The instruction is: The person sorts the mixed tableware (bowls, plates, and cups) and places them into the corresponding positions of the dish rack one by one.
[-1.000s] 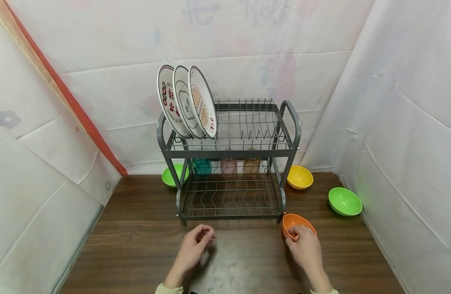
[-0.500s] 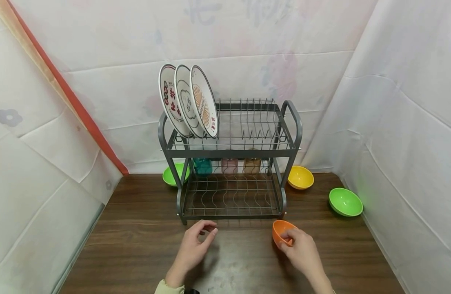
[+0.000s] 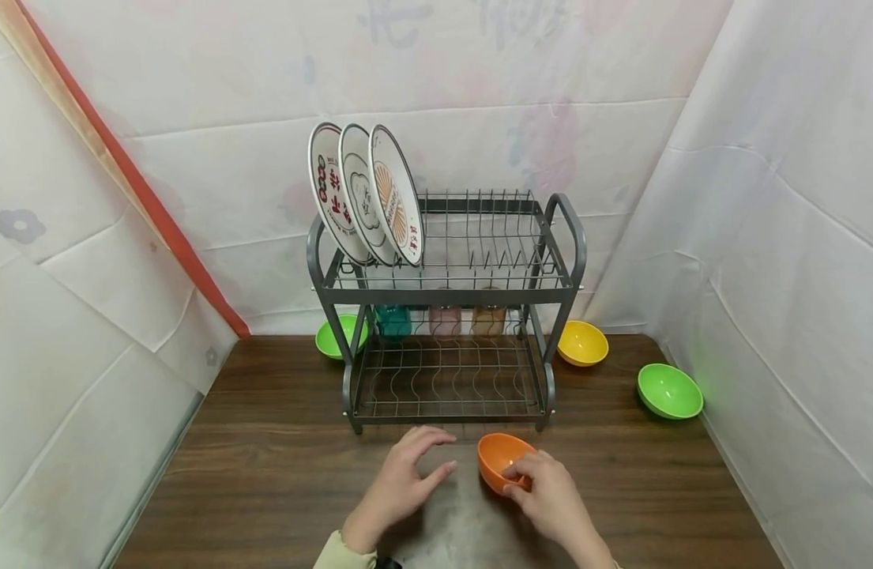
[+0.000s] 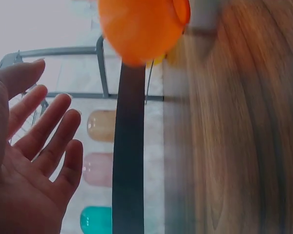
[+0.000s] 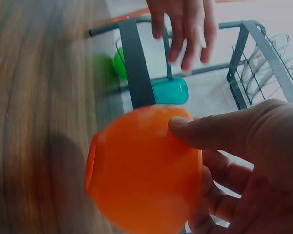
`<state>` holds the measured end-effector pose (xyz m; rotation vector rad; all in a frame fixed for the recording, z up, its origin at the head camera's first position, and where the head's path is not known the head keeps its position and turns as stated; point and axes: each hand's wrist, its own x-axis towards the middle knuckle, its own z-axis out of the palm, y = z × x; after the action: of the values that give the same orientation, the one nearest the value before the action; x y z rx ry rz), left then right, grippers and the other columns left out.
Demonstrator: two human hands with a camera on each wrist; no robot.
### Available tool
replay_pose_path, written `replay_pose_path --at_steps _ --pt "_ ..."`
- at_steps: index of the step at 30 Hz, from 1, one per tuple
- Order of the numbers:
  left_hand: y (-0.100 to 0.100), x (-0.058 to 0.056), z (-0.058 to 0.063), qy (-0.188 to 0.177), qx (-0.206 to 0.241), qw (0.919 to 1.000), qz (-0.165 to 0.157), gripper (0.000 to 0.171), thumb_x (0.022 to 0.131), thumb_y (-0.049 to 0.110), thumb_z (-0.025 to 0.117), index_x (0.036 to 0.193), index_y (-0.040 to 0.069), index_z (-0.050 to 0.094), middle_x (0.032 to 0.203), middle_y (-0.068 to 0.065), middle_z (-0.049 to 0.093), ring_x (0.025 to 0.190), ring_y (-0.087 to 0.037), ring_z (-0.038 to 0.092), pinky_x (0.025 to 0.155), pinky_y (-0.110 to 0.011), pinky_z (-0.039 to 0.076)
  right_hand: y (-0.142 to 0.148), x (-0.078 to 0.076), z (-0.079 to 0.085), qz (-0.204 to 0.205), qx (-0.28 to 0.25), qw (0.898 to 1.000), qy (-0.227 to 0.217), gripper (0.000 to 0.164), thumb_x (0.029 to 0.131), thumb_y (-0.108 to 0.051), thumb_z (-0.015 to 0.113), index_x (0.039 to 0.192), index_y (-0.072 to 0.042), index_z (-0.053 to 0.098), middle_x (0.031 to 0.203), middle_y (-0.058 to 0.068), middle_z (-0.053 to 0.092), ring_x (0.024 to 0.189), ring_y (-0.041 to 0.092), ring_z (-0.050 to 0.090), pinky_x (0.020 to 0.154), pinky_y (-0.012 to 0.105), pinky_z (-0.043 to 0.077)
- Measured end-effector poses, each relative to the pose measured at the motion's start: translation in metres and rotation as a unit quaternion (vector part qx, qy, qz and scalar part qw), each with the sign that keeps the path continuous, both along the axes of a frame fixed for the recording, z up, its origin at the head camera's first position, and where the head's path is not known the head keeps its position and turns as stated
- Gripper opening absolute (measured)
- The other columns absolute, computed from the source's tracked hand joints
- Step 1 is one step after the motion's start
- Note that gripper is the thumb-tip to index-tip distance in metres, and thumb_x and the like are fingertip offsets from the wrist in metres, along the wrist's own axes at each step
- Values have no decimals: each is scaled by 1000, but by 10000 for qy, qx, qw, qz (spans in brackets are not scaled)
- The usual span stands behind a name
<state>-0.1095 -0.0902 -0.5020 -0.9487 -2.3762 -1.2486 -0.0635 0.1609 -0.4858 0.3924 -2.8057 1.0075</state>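
An orange bowl (image 3: 494, 466) is held at its near right rim by my right hand (image 3: 552, 496). In the right wrist view the thumb presses the outside of the orange bowl (image 5: 146, 170), with the other fingers inside the rim. My left hand (image 3: 400, 482) is to the left of the bowl, fingers spread and thumb apart, holding nothing. The left wrist view shows that palm and its fingers (image 4: 53, 126) free, with the orange bowl (image 4: 141, 29) beyond. Both hands are in front of a two-tier dish rack (image 3: 446, 297).
Three patterned plates (image 3: 396, 197) stand at the upper tier's left. A teal cup (image 3: 393, 322), a pink cup (image 3: 445, 322) and an amber cup (image 3: 488, 321) show behind the lower tier. Around the rack are a yellow bowl (image 3: 582, 344) and two green bowls (image 3: 669, 392).
My right hand has carried the orange bowl leftward, from beside the rack's right foot to in front of the rack. The left hand has moved right toward it, its fingers opening wider.
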Motion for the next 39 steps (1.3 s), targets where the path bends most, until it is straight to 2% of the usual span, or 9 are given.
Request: replay_pose_path --at_steps 4,6,9,13,17,20,25,32,39 --pt "6 1 3 -99 -102 9995 -294 33 85 18 81 116 17 68 118 7 64 112 -14 58 93 -38 50 -7 0 0 271 -122 9993 221 23 70 -6 88 81 -21 75 83 -17 66 74 2 50 68 28 47" --pt "8 1 4 -100 -157 9990 -413 32 86 22 80 115 17 69 118 7 64 112 -13 58 94 -38 50 -10 0 0 379 -159 9989 231 21 71 -7 87 82 -21 75 83 -16 67 74 2 50 65 26 46" --pt "10 1 4 -44 -218 9981 -577 29 86 26 79 111 15 70 116 6 65 110 -12 58 94 -35 50 -13 -1 1 493 -211 9984 172 20 72 -7 87 82 -21 76 84 -16 67 77 3 52 67 26 47" --pt "12 2 4 4 -161 9960 -876 21 86 22 80 103 12 72 107 7 68 102 -8 59 90 -29 50 -16 -1 1 560 -371 9974 270 22 71 -6 87 81 -22 75 85 -18 67 78 4 53 69 27 49" --pt "13 2 3 10 -52 9941 -1083 13 85 16 80 96 13 74 98 10 69 92 -6 58 82 -23 50 -17 -2 1 560 -548 9944 706 26 67 -4 88 80 -22 75 84 -21 66 80 4 55 70 28 51" --pt "13 2 3 30 -69 9941 -1079 12 85 14 80 97 12 75 96 11 69 89 -6 57 79 -21 49 -18 -3 1 557 -634 9920 943 28 65 -2 89 80 -22 76 83 -22 65 80 3 56 71 28 51" --pt "13 2 4 -145 -175 9950 -972 11 88 19 78 97 13 76 96 13 68 90 -5 56 82 -25 50 -17 -3 0 596 -781 9900 1015 29 64 -2 90 81 -23 77 83 -23 65 80 3 56 71 28 52" --pt "10 2 4 117 -73 9957 -920 5 88 19 77 91 17 74 92 14 67 90 -5 56 82 -26 50 -18 -4 -2 706 -910 9863 1185 29 65 -4 90 83 -23 77 83 -23 65 81 3 57 72 27 52" --pt "5 -2 5 196 9 9957 -903 5 88 18 76 93 17 75 94 12 66 92 -6 56 82 -28 51 -18 -5 -4 657 -924 9876 1088 30 71 -7 89 95 -21 77 99 -17 68 92 7 59 77 30 53"
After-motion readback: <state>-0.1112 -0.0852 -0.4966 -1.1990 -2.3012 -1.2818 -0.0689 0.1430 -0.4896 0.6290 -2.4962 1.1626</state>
